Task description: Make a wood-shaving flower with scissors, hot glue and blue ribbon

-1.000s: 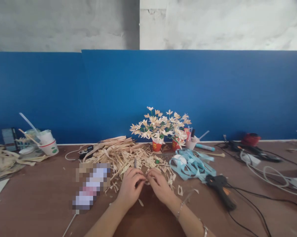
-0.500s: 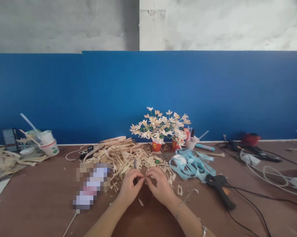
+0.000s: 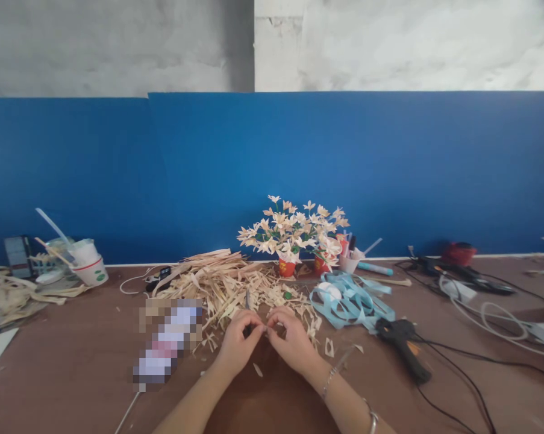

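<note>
My left hand [image 3: 240, 340] and my right hand [image 3: 294, 339] meet over the near middle of the table, fingertips pinched together. Whatever small piece sits between them is too small to make out. A thin grey metal tip [image 3: 247, 297] pokes up behind the fingers of my left hand; the rest of that tool is hidden. Just beyond both hands spreads a heap of pale dry husk strips [image 3: 217, 280]. Cream-coloured artificial flowers [image 3: 294, 229] rise behind the heap from small red paper cups [image 3: 287, 266].
Light blue ribbon [image 3: 353, 304] lies tangled right of the heap. A black glue gun [image 3: 405, 349] with cables rests on the brown table [image 3: 163, 410]. A blurred-out phone-like object [image 3: 165, 346] is at left. Farther left stands a white cup [image 3: 91, 271]. A blue partition [image 3: 208, 169] closes the back.
Almost nothing differs. My fingertips stay pinched together in the same spot, with only a slight shift of the right fingers.
</note>
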The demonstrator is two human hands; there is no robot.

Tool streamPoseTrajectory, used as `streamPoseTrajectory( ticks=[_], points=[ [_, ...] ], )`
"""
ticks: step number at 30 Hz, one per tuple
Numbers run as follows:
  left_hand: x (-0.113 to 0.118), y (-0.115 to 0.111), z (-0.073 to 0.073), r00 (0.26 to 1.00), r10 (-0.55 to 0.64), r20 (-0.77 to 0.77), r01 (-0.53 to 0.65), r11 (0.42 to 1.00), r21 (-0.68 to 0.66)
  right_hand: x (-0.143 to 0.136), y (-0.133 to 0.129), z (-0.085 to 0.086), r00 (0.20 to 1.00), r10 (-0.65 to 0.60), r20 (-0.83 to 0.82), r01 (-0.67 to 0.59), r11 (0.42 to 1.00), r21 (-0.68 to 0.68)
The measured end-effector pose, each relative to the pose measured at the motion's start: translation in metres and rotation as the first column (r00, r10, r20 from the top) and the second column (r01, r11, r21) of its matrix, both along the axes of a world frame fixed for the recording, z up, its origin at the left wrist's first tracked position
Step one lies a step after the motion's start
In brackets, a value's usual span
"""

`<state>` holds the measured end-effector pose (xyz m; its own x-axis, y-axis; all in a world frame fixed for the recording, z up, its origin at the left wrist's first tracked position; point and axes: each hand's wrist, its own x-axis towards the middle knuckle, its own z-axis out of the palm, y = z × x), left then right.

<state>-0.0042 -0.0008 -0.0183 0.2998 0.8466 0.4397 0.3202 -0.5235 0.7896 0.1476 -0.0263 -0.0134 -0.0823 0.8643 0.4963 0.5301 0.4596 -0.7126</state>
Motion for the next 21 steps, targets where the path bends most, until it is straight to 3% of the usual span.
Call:
streamPoseTrajectory(
  ticks=[6,11,13,18,21],
  points=[
    [0.001,0.003,-0.005,0.999,0.005,0.048,0.001,0.993,-0.119,0.002,-0.004,0.004,0.982,0.034,0.185,-0.063,0.986,0.153],
    [-0.001,0.005,-0.007,0.998,0.005,0.056,0.006,0.982,-0.187,0.003,-0.002,0.004,0.971,0.007,0.239,-0.052,0.982,0.184],
    [-0.002,0.003,-0.004,0.999,0.029,0.04,-0.023,0.988,-0.151,0.004,-0.002,0.004,0.98,-0.008,0.199,-0.029,0.983,0.181],
    [-0.002,-0.002,0.003,0.997,0.019,-0.081,-0.01,0.995,0.101,0.002,-0.002,0.004,0.995,-0.005,0.099,-0.009,0.99,0.139],
    [0.0,-0.004,0.004,0.99,0.037,-0.138,-0.016,0.989,0.147,0.001,-0.003,0.003,0.997,0.003,0.071,-0.011,0.994,0.111]
  ],
)
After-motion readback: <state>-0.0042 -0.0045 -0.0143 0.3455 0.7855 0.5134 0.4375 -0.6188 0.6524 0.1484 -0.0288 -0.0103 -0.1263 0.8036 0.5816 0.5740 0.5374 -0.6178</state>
